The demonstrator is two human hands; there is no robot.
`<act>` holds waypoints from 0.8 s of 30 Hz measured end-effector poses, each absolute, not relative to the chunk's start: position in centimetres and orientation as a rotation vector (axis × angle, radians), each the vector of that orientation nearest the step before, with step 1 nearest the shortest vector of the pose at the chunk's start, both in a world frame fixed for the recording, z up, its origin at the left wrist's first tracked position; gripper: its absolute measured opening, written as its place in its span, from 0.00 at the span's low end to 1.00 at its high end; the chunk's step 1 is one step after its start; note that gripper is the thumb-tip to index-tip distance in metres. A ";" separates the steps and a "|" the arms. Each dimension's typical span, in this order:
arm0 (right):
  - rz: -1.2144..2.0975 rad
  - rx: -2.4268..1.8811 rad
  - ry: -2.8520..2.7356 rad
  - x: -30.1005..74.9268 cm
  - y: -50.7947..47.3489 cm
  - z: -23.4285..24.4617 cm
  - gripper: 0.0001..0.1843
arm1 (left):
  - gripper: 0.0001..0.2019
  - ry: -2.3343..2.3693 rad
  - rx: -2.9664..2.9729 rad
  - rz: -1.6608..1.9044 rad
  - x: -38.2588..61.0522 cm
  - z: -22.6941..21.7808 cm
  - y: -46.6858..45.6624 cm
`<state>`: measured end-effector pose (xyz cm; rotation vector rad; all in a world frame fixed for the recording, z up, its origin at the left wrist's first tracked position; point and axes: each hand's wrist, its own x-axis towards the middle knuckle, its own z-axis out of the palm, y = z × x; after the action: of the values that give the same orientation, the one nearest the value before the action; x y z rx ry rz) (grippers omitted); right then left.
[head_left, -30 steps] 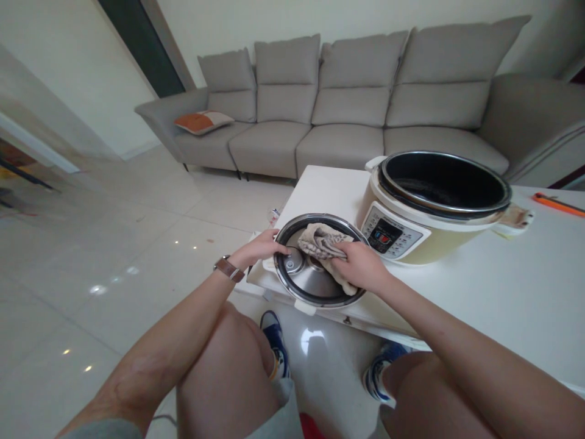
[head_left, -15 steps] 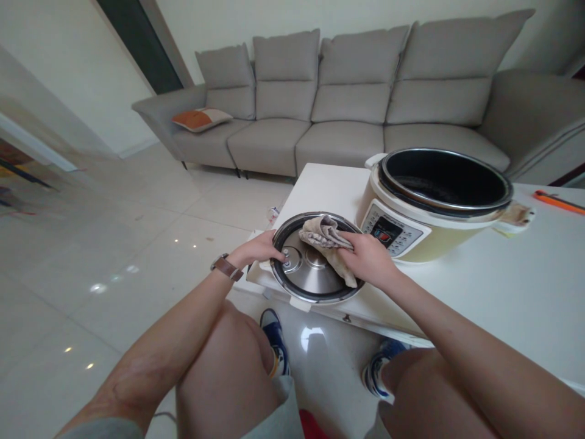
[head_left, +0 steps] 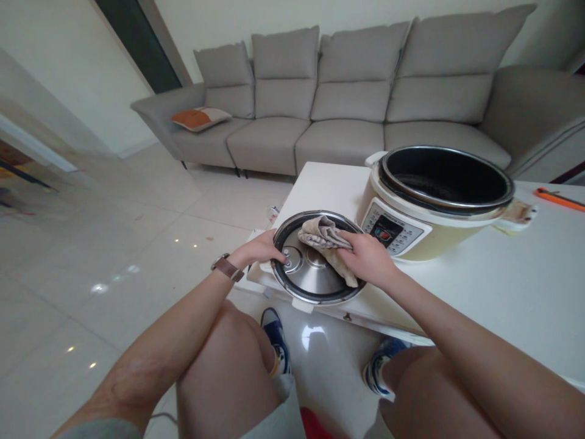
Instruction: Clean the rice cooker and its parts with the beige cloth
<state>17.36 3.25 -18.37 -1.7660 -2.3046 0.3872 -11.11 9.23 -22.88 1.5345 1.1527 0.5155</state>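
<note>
A round metal pressure cooker lid (head_left: 311, 281) lies with its inner side up at the left end of the white table, its dark sealing ring showing. My left hand (head_left: 261, 249) grips the lid's left rim, thumb over the edge beside a small valve and the other fingers hidden beneath. A folded beige cloth (head_left: 326, 238) is in my right hand (head_left: 365, 256), which is closed round it and rests it on the lid's right half. To the right, the electric pressure cooker (head_left: 434, 235) stands upright and uncovered, its dark inner pot (head_left: 445, 177) visible.
The white table (head_left: 516, 286) holds the cooker, with an orange-handled tool (head_left: 562, 200) at its far right. Behind it stands a long grey sofa (head_left: 340, 134) bearing an orange and beige cushion (head_left: 201, 119). My knees are close to the table's front edge.
Almost nothing differs. Both hands, the cloth and the lid keep the same places, and the view has shifted very slightly.
</note>
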 end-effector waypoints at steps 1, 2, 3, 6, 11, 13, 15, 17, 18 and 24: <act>0.387 -1.767 -2.303 17.4 3.3 -18.4 0.18 | 0.28 1.148 1.538 0.523 -11.1 -22.9 9.2; 0.387 -1.768 -2.301 17.3 3.3 -18.4 0.18 | 0.28 1.144 1.543 0.527 -11.1 -22.9 9.2; 0.391 -1.767 -2.301 17.3 3.3 -18.4 0.17 | 0.28 1.140 1.547 0.531 -11.0 -22.9 9.1; 0.396 -1.767 -2.304 17.2 3.2 -18.4 0.17 | 0.28 1.123 1.559 0.531 -11.1 -22.8 9.1; 0.383 -1.768 -2.333 17.1 3.2 -18.6 0.18 | 0.26 1.140 1.576 0.520 -11.1 -22.8 9.0; 0.378 -1.772 -2.337 17.2 3.2 -18.7 0.19 | 0.25 1.154 1.577 0.526 -11.1 -22.8 9.0; 0.376 -1.774 -2.334 17.2 3.2 -18.8 0.20 | 0.25 1.165 1.577 0.528 -11.1 -22.8 9.0; 0.381 -1.772 -2.329 17.2 3.2 -18.8 0.20 | 0.25 1.177 1.578 0.519 -11.1 -22.9 9.1; 0.385 -1.772 -2.329 17.2 3.2 -18.7 0.20 | 0.25 1.182 1.580 0.516 -11.2 -22.9 9.1; 0.410 -1.782 -2.342 17.1 3.2 -18.6 0.20 | 0.29 1.186 1.594 0.482 -11.3 -23.4 9.3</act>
<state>17.07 3.17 -18.63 -1.7822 -2.3422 0.4097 -11.32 9.32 -23.38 1.5944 1.1859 0.4816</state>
